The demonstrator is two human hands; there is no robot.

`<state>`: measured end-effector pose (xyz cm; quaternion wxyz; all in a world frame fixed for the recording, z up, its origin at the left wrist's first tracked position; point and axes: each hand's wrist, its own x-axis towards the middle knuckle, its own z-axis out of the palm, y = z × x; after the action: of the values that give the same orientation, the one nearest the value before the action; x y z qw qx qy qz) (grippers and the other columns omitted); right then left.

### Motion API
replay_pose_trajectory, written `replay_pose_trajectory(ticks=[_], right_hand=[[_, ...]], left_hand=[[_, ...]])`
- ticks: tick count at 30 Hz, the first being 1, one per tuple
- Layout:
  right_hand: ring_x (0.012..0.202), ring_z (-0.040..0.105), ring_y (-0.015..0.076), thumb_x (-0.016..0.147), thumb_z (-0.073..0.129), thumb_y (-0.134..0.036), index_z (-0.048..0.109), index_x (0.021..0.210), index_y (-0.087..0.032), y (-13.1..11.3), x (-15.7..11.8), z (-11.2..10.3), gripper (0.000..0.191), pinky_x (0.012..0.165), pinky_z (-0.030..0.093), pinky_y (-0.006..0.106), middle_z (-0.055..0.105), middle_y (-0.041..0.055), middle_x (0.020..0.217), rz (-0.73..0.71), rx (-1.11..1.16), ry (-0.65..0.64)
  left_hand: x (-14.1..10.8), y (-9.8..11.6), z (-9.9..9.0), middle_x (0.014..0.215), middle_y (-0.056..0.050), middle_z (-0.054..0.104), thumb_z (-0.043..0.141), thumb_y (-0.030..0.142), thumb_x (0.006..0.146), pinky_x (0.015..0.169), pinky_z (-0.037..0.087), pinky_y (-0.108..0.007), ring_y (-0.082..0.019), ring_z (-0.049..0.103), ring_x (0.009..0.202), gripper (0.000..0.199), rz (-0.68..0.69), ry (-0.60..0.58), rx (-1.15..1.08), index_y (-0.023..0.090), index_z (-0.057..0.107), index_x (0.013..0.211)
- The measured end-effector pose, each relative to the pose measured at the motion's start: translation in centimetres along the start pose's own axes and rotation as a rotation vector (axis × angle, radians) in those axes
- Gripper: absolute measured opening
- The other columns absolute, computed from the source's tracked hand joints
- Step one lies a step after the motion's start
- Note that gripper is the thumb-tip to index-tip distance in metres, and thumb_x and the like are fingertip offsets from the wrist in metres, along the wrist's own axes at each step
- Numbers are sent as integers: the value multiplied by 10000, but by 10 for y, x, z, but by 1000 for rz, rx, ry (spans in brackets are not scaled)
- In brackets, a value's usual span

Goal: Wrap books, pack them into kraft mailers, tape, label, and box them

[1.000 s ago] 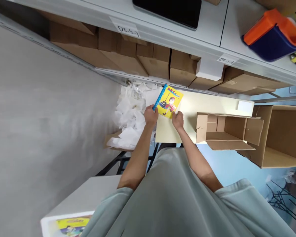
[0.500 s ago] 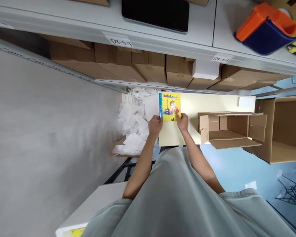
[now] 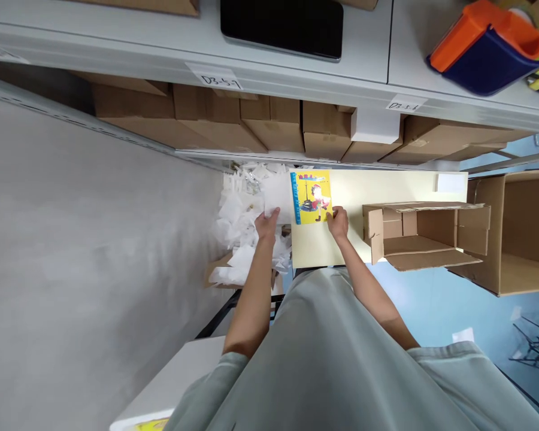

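Note:
A yellow picture book (image 3: 314, 194) with a blue spine strip and a drawn figure on its cover lies at the left end of the pale tabletop (image 3: 317, 248). My right hand (image 3: 338, 223) is closed at the book's lower right edge, thumb on the cover. Off the table's left edge, my left hand (image 3: 266, 225) pinches the near edge of a white sheet (image 3: 277, 190), its thumb on top. Beneath and around that sheet is a heap of crumpled white paper (image 3: 238, 215); the fingers under the sheet are hidden.
An open cardboard box (image 3: 413, 244) stands on the table to the right, beside a larger open carton (image 3: 525, 233). Ahead is a shelf with brown boxes (image 3: 281, 123), a black phone (image 3: 282, 29) and an orange-and-blue tape dispenser (image 3: 487, 54). A white slip (image 3: 451, 182) lies at the far right.
My left hand has left the book's left edge and moved left onto the white sheet. My right hand stays at the book's right edge.

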<state>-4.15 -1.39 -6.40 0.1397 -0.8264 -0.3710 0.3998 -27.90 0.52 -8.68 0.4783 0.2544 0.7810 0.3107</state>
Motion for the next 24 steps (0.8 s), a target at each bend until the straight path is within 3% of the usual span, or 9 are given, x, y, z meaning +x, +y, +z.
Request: replay_pose_trajectory(ticks=[3, 7, 10, 14, 17, 20, 22, 24], right_hand=[[993, 654, 247, 984, 614, -303, 617, 1210, -219, -1, 1, -2, 241, 830, 518, 348, 673, 75, 1119, 11, -35, -28], [1003, 656, 243, 1002, 611, -290, 600, 1286, -228, -2, 3, -5, 291, 817, 503, 344, 669, 60, 1126, 5, -79, -60], [992, 648, 238, 999, 614, -280, 599, 1286, -254, -3, 3, -5, 289, 820, 507, 344, 658, 48, 1127, 4, -89, -64], [1005, 640, 240, 1002, 608, -275, 594, 1263, -268, -3, 1, -3, 262, 843, 520, 353, 645, 50, 1144, 13, -67, -58], [1014, 630, 245, 1009, 595, -266, 582, 1263, -274, -4, 0, -1, 255, 848, 525, 361, 631, 61, 1176, 16, -47, -66], [987, 625, 242, 996, 600, -245, 584, 1234, -281, -3, 2, 0, 241, 845, 532, 363, 626, 58, 1171, 35, -10, -65], [975, 631, 239, 984, 603, -228, 591, 1200, -280, -2, 3, -1, 222, 840, 540, 357, 628, 56, 1159, 46, 14, -53], [963, 642, 238, 967, 604, -204, 596, 1157, -271, -2, 4, -3, 202, 836, 553, 354, 637, 56, 1132, 44, 43, -37]], left_hand=[[-22, 7, 11, 872, -20, 741, 765, 428, 898, 923, 600, -320, -216, 716, 948, 208, 122, -33, 43, 228, 709, 910], [-47, 14, 44, 1045, -63, 796, 705, 375, 956, 976, 585, -335, -237, 756, 1016, 139, 350, -208, 193, 243, 745, 965], [-48, 15, 65, 1008, -75, 809, 619, 356, 1030, 932, 584, -330, -240, 781, 967, 141, 306, -205, 248, 250, 710, 1046], [-34, 13, 74, 815, -24, 754, 546, 331, 1072, 877, 574, -336, -241, 786, 858, 212, 176, -45, 272, 247, 597, 1260], [-24, 17, 73, 796, -60, 730, 682, 337, 972, 990, 557, -436, -331, 772, 1050, 204, 109, 59, 311, 238, 605, 1133], [-18, 25, 72, 1006, -138, 752, 759, 329, 875, 1102, 523, -489, -362, 701, 1241, 225, 109, 88, 294, 247, 592, 1000], [-18, 34, 73, 1100, -157, 741, 786, 301, 820, 1133, 522, -478, -349, 667, 1299, 255, 118, 73, 253, 243, 585, 967], [-23, 45, 77, 1056, -138, 745, 802, 300, 801, 1079, 568, -465, -331, 696, 1238, 278, 134, 2, 188, 226, 598, 975]])
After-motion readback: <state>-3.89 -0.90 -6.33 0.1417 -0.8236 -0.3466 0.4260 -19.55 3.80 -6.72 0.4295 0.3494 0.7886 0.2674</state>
